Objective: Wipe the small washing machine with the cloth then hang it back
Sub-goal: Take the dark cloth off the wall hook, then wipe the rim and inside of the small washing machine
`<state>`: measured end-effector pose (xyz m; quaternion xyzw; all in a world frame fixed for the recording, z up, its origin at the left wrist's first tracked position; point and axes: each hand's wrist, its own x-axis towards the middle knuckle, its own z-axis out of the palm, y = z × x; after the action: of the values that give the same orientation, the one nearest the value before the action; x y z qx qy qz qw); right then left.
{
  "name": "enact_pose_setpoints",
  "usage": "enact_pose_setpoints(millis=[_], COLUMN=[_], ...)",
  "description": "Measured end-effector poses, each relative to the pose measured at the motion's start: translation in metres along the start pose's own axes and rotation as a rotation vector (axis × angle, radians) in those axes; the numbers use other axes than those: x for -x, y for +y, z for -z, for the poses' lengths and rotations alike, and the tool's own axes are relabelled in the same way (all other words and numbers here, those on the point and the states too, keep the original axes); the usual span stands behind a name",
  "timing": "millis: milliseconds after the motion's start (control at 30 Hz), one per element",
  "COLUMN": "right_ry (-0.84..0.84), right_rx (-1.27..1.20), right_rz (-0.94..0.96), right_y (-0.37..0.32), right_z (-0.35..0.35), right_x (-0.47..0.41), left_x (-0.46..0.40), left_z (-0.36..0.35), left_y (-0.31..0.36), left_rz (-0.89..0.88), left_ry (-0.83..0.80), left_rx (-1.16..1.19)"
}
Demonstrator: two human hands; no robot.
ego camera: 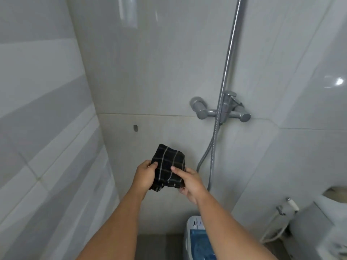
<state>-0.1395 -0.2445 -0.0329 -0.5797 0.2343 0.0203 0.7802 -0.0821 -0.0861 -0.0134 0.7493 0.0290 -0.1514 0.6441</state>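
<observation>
Cloth (168, 166), dark checked, bunched and held mid-air at frame centre. Left hand (145, 175) pinches its 9 o'clock edge; right hand (189, 182) pinches the 3 o'clock edge. Looks soft, light, limp; best gripped by a corner. Wall hook (135, 128) at 11 o'clock; washing machine (195, 239) at 5 o'clock.

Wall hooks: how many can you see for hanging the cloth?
1. The hook is on the back wall, up and left of the cloth, which both hands hold. More may sit out of frame.

A chrome shower mixer (222, 109) with hose (212, 147) is mounted on the grey tiled wall (150, 62).
</observation>
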Motion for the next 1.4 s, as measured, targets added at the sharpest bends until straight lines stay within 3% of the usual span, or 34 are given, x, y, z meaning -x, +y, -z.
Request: enact_pose_setpoints(millis=[133, 267, 333, 467, 533, 700, 867, 967, 1067, 1167, 1267, 1400], right_ry=[0.156, -0.007, -0.049, 0.076, 0.131, 0.091, 0.158, 0.106, 0.069, 0.215, 0.352, 0.308], right_rx=[0.066, -0.064, -0.208, -0.357, -0.315, -0.411, -0.083, -0.078, -0.214, -0.234, -0.171, -0.036], right_rz=[-0.119, -0.379, -0.369, -0.26, -0.241, -0.315, -0.288, -0.332, -0.331, -0.309, -0.36, -0.441], right_y=[0.045, 0.09, 0.108, 0.145, 0.163, 0.202, 0.225, 0.244, 0.269, 0.296, 0.318, 0.344], right_z=[0.065, 0.148, 0.191, 0.259, 0.286, 0.329, 0.326, 0.311, 0.305, 0.303, 0.311, 0.331], right_x=[0.026, 0.049, 0.06, 0.064, 0.063, 0.059, 0.04, 0.029, 0.011, -0.03, -0.083, -0.162], left_x=[0.029, 0.062, 0.077, 0.094, 0.106, 0.129, 0.122, 0.097, 0.067, 0.044, 0.01, -0.064], left_z=[-0.061, -0.134, -0.169, -0.233, -0.262, -0.31, -0.309, -0.292, -0.274, -0.252, -0.222, -0.204], left_y=[-0.041, -0.083, -0.104, -0.16, -0.179, -0.21, -0.244, -0.27, -0.289, -0.325, -0.386, -0.491], left_rz=[0.122, 0.247, 0.297, 0.288, 0.284, 0.44, 0.494, 0.548, 0.646, 0.727, 0.623, 0.383], left_ry=[-0.07, -0.049, -0.062, -0.079, -0.11, -0.313, -0.305, -0.321, -0.523, -0.708, -0.593, -0.314], left_rx=[0.086, 0.208, 0.135, -0.242, -0.262, -0.098, -0.047, -0.01, -0.117, -0.36, -0.43, -0.33])
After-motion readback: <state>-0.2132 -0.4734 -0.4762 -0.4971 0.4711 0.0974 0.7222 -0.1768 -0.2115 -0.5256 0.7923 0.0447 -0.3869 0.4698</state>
